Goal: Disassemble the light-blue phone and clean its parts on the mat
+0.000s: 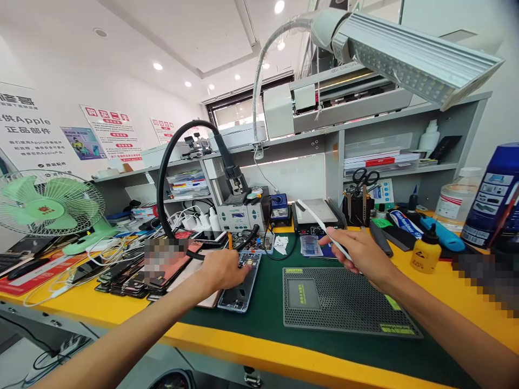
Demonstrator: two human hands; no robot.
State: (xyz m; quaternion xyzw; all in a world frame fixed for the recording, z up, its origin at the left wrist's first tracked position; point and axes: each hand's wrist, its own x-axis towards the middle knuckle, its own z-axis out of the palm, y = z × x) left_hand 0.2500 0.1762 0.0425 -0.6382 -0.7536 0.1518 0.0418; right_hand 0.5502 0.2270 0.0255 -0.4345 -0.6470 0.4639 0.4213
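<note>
My left hand (226, 269) is closed at the upper left edge of an opened phone (236, 296), with the thumb over its inner parts. The phone lies on the green mat (263, 324), and some of my left fingers are hidden. Raised over the mat on the right, my right hand (357, 249) is closed round a slim white brush (318, 218). Its dark-bristled head points up and to the left, apart from the phone. Below the right hand lies a grey perforated pad (344, 302) with yellow labels.
Piled phone parts (133, 278) and white cables crowd the left, near a green fan (44, 208). A hot-air station (241, 216) with a looping black hose stands behind. On the right are a yellow bottle (425, 251) and a blue spray can (492, 200). A lamp (421, 59) hangs overhead.
</note>
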